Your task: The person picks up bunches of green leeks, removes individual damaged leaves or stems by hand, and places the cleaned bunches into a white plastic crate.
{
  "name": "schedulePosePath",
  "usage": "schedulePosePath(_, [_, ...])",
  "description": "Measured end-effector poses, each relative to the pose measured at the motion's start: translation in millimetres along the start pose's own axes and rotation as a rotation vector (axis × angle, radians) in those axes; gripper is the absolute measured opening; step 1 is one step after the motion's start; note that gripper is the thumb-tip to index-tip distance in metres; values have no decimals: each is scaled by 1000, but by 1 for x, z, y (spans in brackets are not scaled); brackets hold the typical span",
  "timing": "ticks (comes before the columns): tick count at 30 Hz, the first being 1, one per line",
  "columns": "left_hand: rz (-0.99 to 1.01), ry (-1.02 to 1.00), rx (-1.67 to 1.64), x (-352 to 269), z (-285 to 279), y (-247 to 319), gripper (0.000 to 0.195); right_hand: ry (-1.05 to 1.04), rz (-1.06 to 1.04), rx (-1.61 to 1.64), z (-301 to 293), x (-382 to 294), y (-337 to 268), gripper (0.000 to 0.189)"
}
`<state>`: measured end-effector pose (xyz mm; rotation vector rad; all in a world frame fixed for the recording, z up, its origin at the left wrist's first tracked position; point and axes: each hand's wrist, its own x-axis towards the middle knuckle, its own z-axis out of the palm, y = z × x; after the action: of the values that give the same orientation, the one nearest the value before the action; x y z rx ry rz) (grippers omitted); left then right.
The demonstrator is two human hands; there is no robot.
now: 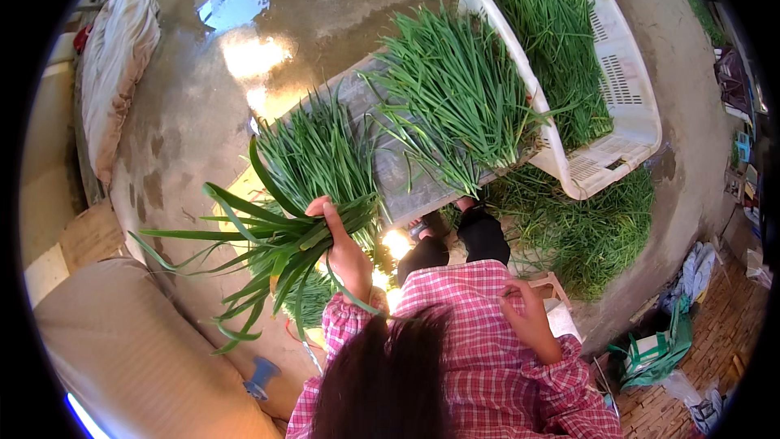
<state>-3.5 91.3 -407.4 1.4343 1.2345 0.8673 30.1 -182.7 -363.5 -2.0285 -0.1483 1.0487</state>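
Observation:
My left hand (348, 256) is closed around a bunch of long, flat green leaves that look like garlic chives (277, 241). The leaf tips fan out to the left, past the near left end of a grey board (420, 186). A loose pile of chives (320, 155) lies on the board just beyond that hand. Farther right on the same board is a larger pile (454, 88), its pale ends towards me. My right hand (529, 316) hovers over the right side of my pink checked garment (463, 317), with thumb and fingers apart and nothing plainly held.
A white plastic crate (631, 91), tilted at the board's right end, holds stacked chives (551, 42). Loose green leaves (585, 238) cover the floor below it. More chives (314, 299) lie low on my left, near a tan covered piece of furniture (134, 341). Wet patches mark the concrete floor (341, 6).

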Motion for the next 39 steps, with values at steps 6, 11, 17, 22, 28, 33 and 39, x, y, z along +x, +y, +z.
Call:
schedulePosePath(6, [11, -18, -104, 20, 54, -103, 7, -37, -15, -166, 22, 54, 57, 24])
schedulePosePath(11, [88, -172, -31, 31, 53, -136, 6, -101, 141, -50, 27, 72, 60, 22])
schedulePosePath(17, [75, -269, -149, 28, 48, -131, 3, -93, 178, -11, 22, 69, 63, 20])
schedulePosePath(22, [92, -232, -110, 25, 49, -112, 4, -103, 176, -36, 17, 65, 63, 18])
schedulePosePath(28, [117, -268, -40, 22, 54, -112, 10, -107, 269, 11, 10, 69, 64, 16])
schedulePosePath(33, [39, -206, -39, 20, 52, -105, 7, -145, 375, 75, 6, 68, 63, 14])
schedulePosePath(39, [-114, -225, 1, 23, 56, -121, 17, -86, 254, 78, 2, 71, 68, 14])
